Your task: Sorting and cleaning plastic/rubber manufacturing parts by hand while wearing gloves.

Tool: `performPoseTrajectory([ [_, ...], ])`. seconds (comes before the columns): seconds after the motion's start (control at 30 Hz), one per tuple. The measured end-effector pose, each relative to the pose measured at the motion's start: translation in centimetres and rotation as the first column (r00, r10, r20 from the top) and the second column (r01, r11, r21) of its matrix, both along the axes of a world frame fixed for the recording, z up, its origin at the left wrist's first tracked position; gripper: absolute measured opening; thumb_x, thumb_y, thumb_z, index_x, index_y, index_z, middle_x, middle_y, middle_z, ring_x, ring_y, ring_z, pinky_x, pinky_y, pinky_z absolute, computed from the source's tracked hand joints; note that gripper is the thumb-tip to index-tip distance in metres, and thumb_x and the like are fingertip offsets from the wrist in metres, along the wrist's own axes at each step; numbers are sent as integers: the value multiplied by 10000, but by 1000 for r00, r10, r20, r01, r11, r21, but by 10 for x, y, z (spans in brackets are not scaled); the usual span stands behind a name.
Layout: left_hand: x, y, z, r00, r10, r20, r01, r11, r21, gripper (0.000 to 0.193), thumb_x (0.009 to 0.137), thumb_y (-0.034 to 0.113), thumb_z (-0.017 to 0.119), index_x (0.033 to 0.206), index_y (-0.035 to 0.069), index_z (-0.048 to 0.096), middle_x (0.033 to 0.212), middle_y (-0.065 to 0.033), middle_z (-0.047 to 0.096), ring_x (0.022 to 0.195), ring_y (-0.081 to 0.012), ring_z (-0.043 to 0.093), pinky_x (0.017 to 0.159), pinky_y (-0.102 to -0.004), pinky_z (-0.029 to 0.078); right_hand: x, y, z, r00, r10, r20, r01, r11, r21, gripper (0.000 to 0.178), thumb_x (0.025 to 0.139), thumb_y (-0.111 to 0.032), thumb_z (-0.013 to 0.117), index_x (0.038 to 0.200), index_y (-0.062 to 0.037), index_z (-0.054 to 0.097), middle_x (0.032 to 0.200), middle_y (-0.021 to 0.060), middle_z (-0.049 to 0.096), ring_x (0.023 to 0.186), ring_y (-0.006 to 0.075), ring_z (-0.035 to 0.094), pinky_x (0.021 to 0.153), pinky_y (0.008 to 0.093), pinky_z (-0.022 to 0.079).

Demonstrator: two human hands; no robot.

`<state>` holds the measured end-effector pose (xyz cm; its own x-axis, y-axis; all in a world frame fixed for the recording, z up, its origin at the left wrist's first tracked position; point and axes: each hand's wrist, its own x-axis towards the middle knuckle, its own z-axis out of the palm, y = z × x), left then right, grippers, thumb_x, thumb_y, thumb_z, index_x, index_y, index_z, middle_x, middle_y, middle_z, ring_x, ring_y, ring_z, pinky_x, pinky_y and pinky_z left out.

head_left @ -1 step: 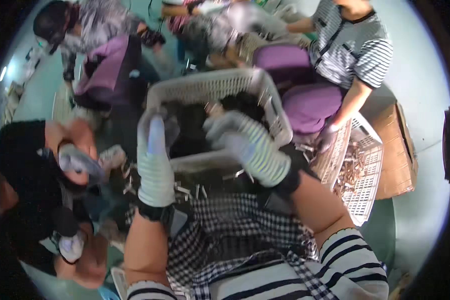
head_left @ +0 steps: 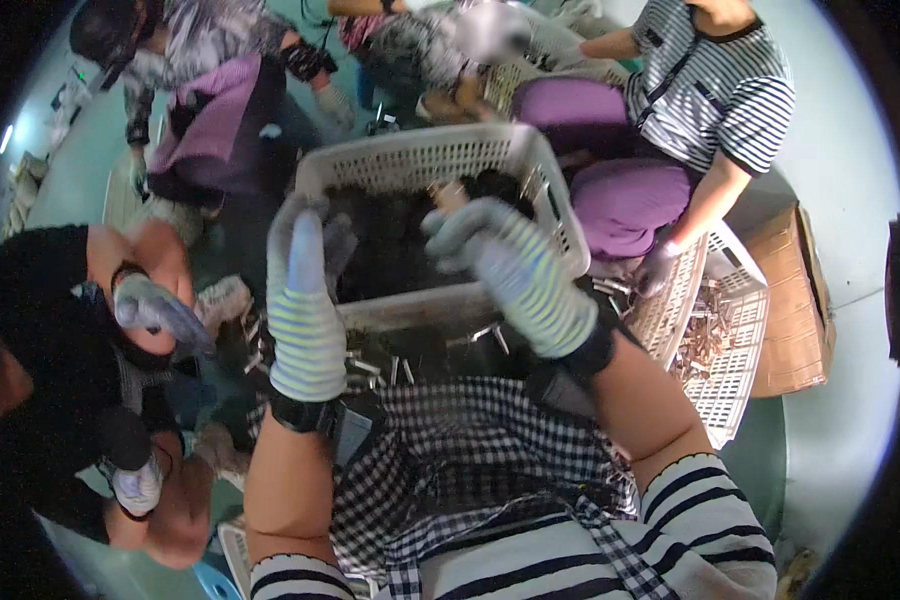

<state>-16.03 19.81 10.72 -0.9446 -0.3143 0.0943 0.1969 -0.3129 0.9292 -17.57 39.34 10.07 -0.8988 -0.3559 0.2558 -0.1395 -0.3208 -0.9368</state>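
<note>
My left hand point(head_left: 307, 290), in a grey-palmed glove with pale stripes, is over the near left side of a white plastic basket point(head_left: 420, 150). Its fingers bend away and are blurred, so their grip is hidden. My right hand point(head_left: 505, 265), gloved alike, is closed above the basket's near right part. A small copper-coloured metal piece point(head_left: 451, 194) sticks out past its fingertips. Dark material point(head_left: 390, 240) fills the basket, too dim to make out. Small silvery metal pieces point(head_left: 400, 371) lie loose between the basket and my checked apron point(head_left: 450, 420).
On the right, a white basket point(head_left: 735, 370) holds many copper-coloured pieces, beside a cardboard box point(head_left: 785, 300). A person in a striped top point(head_left: 720, 100) reaches toward it. Another person in black point(head_left: 40, 330) sits close on my left. More people sit across the far side.
My right hand has moved slightly right and up, the copper-coloured piece moving with it. My left hand has shifted slightly left and up. The gloved hand across at the far left has lowered.
</note>
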Motion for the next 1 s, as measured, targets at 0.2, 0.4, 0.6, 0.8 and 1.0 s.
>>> performPoseTrajectory([
  [0.2, -5, -28, -18, 999, 44, -12, -42, 994, 102, 469, 959, 311, 539, 1328, 37, 447, 1231, -105, 552, 1055, -200, 575, 953, -346, 445, -21, 19, -12, 996, -88, -14, 87, 996, -22, 486, 927, -514, 521, 1063, -49, 566, 1162, 120, 578, 1008, 182, 591, 894, 334, 488],
  [0.4, -18, -30, -32, 997, 71, 1, -71, 987, 145, 452, 933, 331, 584, 1286, 66, 487, 1210, -85, 573, 1053, -196, 577, 940, -350, 452, -61, 47, -24, 927, -42, 372, 115, 978, -176, 472, 914, -502, 555, 1064, -55, 580, 959, 105, 656, 763, 163, 644, 671, 284, 552],
  [0.6, -28, -28, -24, 999, 37, 11, -38, 989, 142, 464, 925, 343, 589, 1285, 64, 498, 1192, -75, 582, 1014, -182, 588, 933, -355, 455, -139, 56, -75, 978, -105, 179, -28, 790, 613, 239, 852, -225, 665, 1012, -70, 579, 810, 21, 587, 606, 96, 559, 522, 193, 486],
  [0.8, -36, -12, -8, 999, 20, 49, -25, 994, 104, 443, 960, 313, 531, 1300, 34, 475, 1214, -86, 563, 1036, -192, 588, 926, -351, 466, -200, 38, -223, 947, 318, -47, 72, -65, 995, 354, 807, -341, 662, 1008, -51, 681, 918, 218, 676, 912, 370, 644, 816, 433, 510],
  [1.0, -35, -19, -13, 998, 50, 42, -49, 998, -28, 427, 943, 125, 517, 1348, 27, 422, 1268, -138, 515, 1051, -199, 553, 950, -330, 429, -213, -16, -252, 819, 539, 197, -42, -286, 957, 528, 769, -300, 701, 1225, -67, 575, 1113, 192, 649, 1036, 345, 625, 878, 433, 513],
])
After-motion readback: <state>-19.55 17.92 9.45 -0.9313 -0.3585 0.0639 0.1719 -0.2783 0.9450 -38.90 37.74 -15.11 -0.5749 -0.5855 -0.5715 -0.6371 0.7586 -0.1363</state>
